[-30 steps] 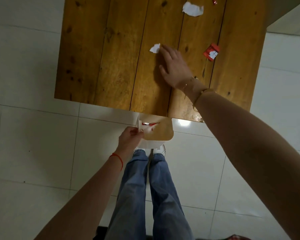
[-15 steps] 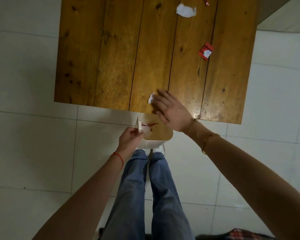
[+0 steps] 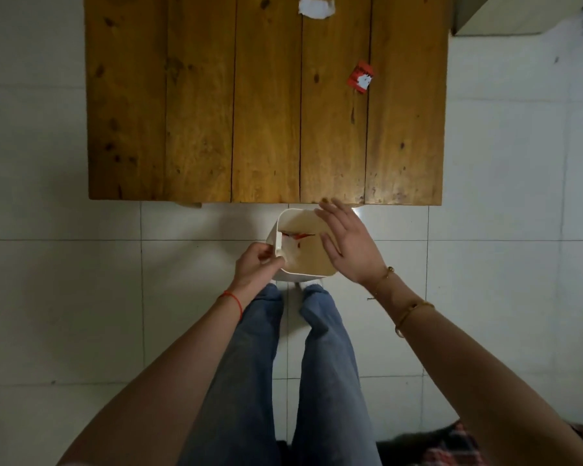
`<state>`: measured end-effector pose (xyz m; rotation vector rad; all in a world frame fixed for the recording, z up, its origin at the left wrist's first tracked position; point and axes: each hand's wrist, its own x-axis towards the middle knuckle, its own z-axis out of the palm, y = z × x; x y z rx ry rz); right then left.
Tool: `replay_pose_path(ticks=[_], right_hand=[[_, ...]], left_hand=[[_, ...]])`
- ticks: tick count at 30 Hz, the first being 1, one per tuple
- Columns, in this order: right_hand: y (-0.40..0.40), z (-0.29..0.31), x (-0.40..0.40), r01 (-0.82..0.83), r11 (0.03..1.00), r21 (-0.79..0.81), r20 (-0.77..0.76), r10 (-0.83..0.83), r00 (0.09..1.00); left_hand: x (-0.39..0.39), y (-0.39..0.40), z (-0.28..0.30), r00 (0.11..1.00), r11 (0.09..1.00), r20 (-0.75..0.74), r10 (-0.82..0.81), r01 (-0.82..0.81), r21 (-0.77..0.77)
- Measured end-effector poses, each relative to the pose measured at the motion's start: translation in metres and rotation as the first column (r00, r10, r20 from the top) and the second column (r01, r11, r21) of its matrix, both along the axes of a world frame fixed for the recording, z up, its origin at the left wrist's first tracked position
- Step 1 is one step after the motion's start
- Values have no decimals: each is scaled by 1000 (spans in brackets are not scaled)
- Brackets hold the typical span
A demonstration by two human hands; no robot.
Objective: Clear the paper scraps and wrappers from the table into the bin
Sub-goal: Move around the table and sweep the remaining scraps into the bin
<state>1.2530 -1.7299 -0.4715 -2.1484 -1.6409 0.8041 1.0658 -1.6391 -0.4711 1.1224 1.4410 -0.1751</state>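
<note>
A bin point(image 3: 285, 216) is sitting just off the table's point(image 3: 196, 129) near edge, the left hand point(image 3: 258, 267) gripping its left rim, the right hand point(image 3: 349, 245) hovering over it, a wrapper point(image 3: 360, 77) and paper scrap point(image 3: 316, 7) lying farther back on the table.

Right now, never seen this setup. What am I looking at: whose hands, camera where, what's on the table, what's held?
No machine here: a person works with two bare hands, filmed by one wide-angle camera worn on the head, looking down. That is why you see forearms, jeans and the floor tiles.

The left hand grips the rim of a small white bin, held just off the near edge of the wooden table. The right hand is spread open over the bin, fingers loose, holding nothing visible.

Left on the table: a white paper scrap at the far edge and a red wrapper to the right. The bin already holds scraps.
</note>
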Motion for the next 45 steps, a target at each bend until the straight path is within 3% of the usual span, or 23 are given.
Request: replay_pose_path(ticks=[11, 21, 28, 40, 45], right_hand=[[64, 8, 142, 101, 991, -91, 103, -92, 990], [122, 1, 217, -154, 977, -147, 176, 179, 968], [152, -20, 219, -222, 960, -171, 187, 253, 949], [-11, -18, 156, -532, 846, 36, 37, 531, 846], [-76, -6, 128, -437, 899, 24, -68, 438, 897]], left_hand=[[55, -39, -11, 995, 997, -49, 83, -83, -4], [117, -82, -25, 980, 982, -73, 185, -187, -28], [136, -85, -31, 976, 979, -95, 197, -201, -29], [145, -92, -21, 963, 966, -90, 253, -257, -28], [138, -102, -8, 966, 970, -109, 235, -241, -41]])
